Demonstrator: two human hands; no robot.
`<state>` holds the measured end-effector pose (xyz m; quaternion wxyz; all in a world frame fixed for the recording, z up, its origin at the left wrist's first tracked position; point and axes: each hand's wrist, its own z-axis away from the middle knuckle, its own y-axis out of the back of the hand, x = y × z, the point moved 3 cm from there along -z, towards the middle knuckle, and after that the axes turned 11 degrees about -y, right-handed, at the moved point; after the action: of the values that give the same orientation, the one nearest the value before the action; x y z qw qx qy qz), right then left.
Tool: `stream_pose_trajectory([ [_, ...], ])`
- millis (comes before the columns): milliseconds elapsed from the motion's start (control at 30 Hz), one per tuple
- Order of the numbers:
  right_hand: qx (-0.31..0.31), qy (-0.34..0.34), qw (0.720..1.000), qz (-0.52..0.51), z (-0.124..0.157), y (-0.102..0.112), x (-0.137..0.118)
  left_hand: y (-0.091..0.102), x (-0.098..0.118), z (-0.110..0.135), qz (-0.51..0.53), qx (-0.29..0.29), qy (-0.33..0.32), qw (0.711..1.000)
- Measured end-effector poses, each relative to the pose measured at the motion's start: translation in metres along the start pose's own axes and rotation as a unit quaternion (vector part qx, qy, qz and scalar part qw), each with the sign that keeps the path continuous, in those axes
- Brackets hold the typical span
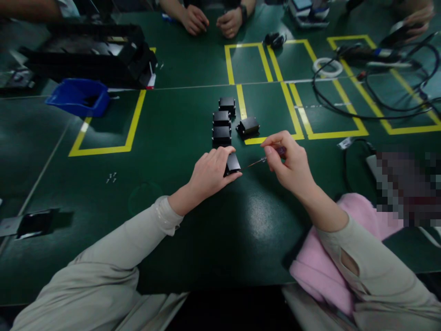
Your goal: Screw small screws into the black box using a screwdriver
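Note:
My left hand (212, 171) is closed around a small black box (233, 162) on the green table, thumb along its near side and fingers over its far side. In my right hand (288, 161) a slim screwdriver (263, 159) is pinched, its handle partly hidden by the fingers. The thin tip points left and stops a short way from the box. Beyond my left hand, similar black boxes stand in a column, the nearest being this one (221, 134). Another black box (248, 126) sits turned at an angle to their right.
Several tiny screws (111, 177) lie at left. Further back are a blue bin (81, 97) and a black rack (93, 55). A pink cloth (322, 266) lies under my right forearm. Black cables (330, 108) loop at right. Another person's hands (229, 23) rest across the table.

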<state>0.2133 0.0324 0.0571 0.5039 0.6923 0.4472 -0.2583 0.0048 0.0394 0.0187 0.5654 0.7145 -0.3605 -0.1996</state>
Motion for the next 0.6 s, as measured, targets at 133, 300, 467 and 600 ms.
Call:
stream_pose_trajectory([
  [133,0.003,-0.021,1.0,-0.007,0.0,0.001,0.004,0.0,0.0,0.0,0.009,0.0,0.009,1.0],
  [300,-0.019,-0.058,0.998,-0.014,0.001,0.0,0.009,0.003,-0.001,0.0,0.034,0.02,0.01,0.999],
  [467,-0.035,-0.078,0.996,-0.04,0.002,-0.003,0.011,0.008,-0.001,0.0,-0.003,0.028,0.033,0.999],
  [600,-0.042,-0.085,0.994,-0.053,0.001,-0.003,0.01,0.01,-0.001,0.0,-0.023,0.024,0.036,0.999],
])
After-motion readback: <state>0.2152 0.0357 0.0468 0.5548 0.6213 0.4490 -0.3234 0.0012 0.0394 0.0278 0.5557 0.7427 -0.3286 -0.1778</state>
